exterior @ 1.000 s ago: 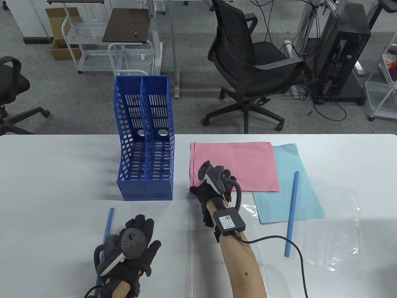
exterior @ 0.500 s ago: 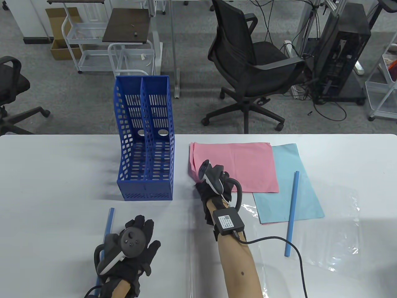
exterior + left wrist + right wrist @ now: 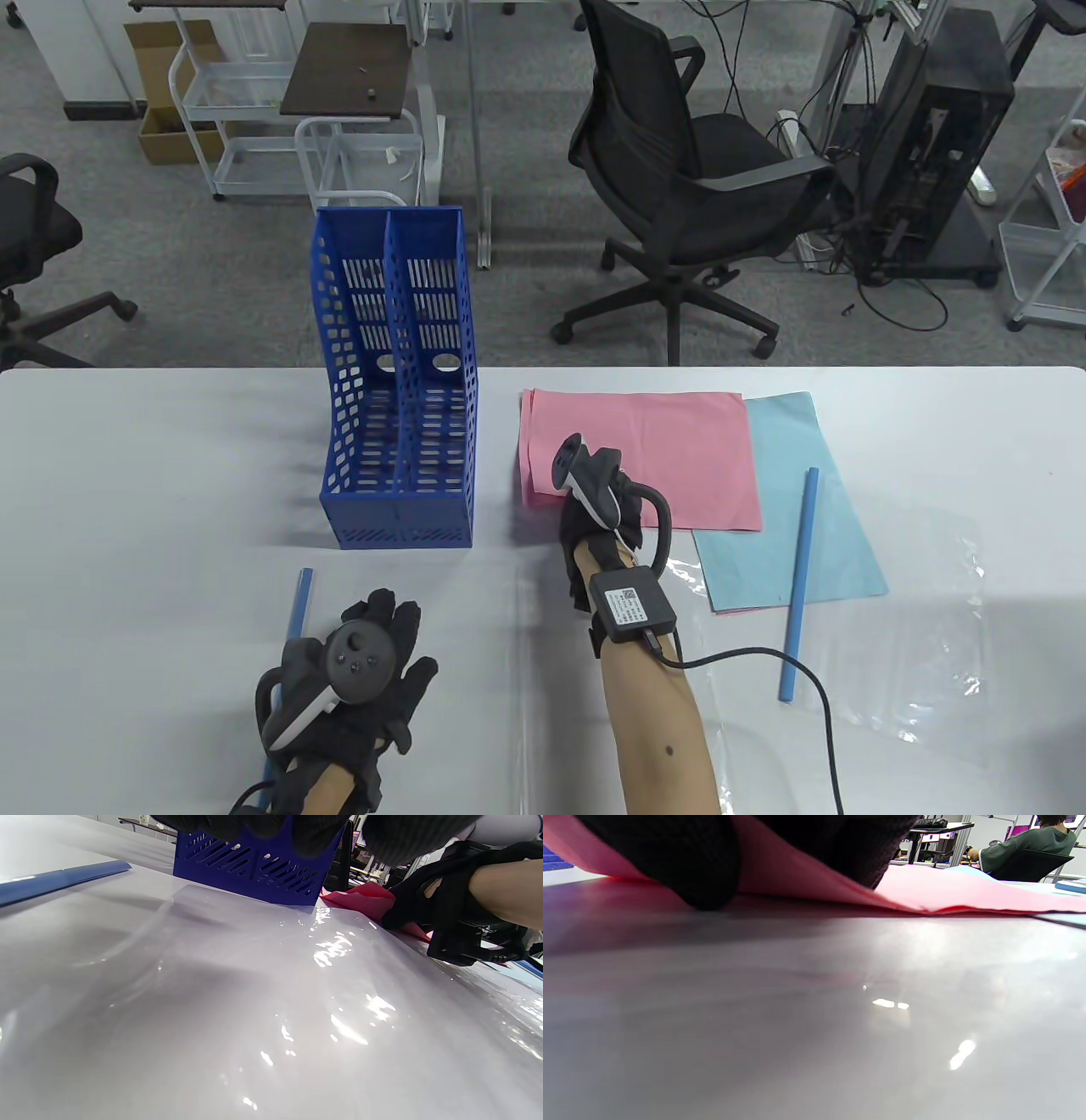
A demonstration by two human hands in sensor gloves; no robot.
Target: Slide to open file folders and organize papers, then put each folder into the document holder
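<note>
A stack of pink papers (image 3: pixel 662 450) lies right of the blue two-slot document holder (image 3: pixel 399 382). My right hand (image 3: pixel 587 508) pinches its near left corner; in the right wrist view that corner of the pink papers (image 3: pixel 925 887) is raised off the table over a gloved finger (image 3: pixel 670 866). Light blue papers (image 3: pixel 789 526) lie partly under the pink stack, with a blue slide bar (image 3: pixel 798 586) across them. My left hand (image 3: pixel 389 632) rests flat, fingers spread, on a clear folder sheet (image 3: pixel 297 984). A second blue slide bar (image 3: pixel 297 607) lies just left of it.
Another clear plastic sheet (image 3: pixel 916 645) covers the table's near right part. The right wrist's cable (image 3: pixel 764 655) trails over it. Beyond the table's far edge stand an office chair (image 3: pixel 679 170), carts and a computer tower.
My right hand has shifted slightly right and turned at the pink stack's near left corner, lifting it a little. The left hand has stayed put.
</note>
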